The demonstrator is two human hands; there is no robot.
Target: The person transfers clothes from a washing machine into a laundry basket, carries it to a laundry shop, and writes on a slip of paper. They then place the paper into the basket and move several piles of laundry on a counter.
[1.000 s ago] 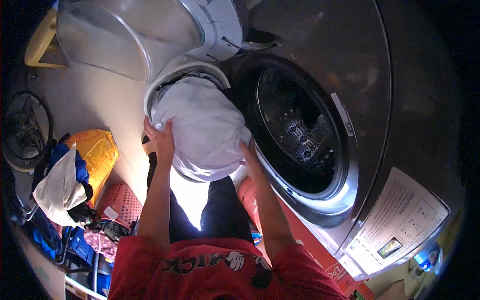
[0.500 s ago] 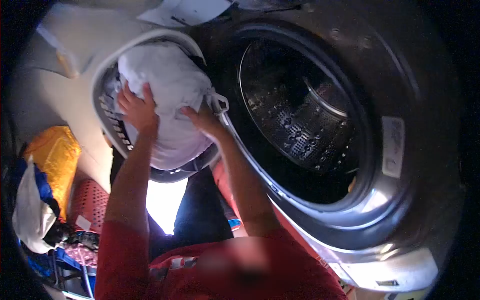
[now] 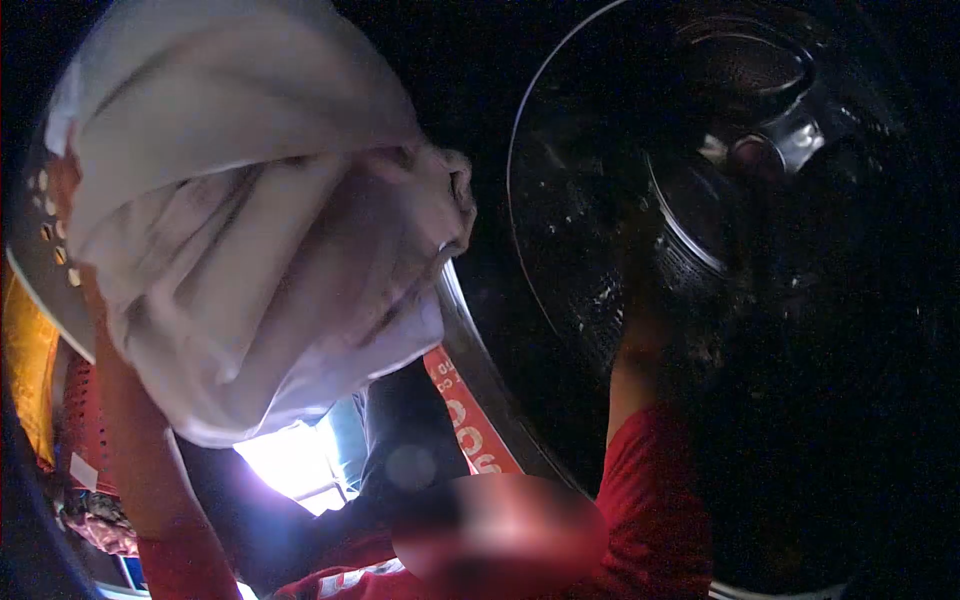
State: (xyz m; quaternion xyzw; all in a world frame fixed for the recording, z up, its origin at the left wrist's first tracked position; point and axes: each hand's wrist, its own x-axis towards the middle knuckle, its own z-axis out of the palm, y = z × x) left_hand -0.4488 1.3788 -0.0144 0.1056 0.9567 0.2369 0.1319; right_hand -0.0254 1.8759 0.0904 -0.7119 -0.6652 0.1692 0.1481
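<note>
A big bundle of white cloth (image 3: 250, 220) fills the left of the view, raised close to the camera over the basket (image 3: 40, 215). My left forearm runs up along the bundle's left side, and my left hand (image 3: 64, 185) holds it at that edge, its fingers mostly hidden. Inside the dark washing machine drum (image 3: 600, 290), my right arm reaches in. Shadow swallows my right hand (image 3: 640, 245), so neither its fingers nor anything in them can be made out.
A yellow bag (image 3: 30, 350) and a red perforated basket (image 3: 82, 420) stand at the far left, above some patterned cloth (image 3: 105, 525). A red strip with white lettering (image 3: 465, 415) lies beside the machine's rim. Bright light shows at the bottom.
The white cloth has come up out of the basket, nearer the camera. My right hand has left it and moved right into the drum. The view is now closer to the drum opening.
</note>
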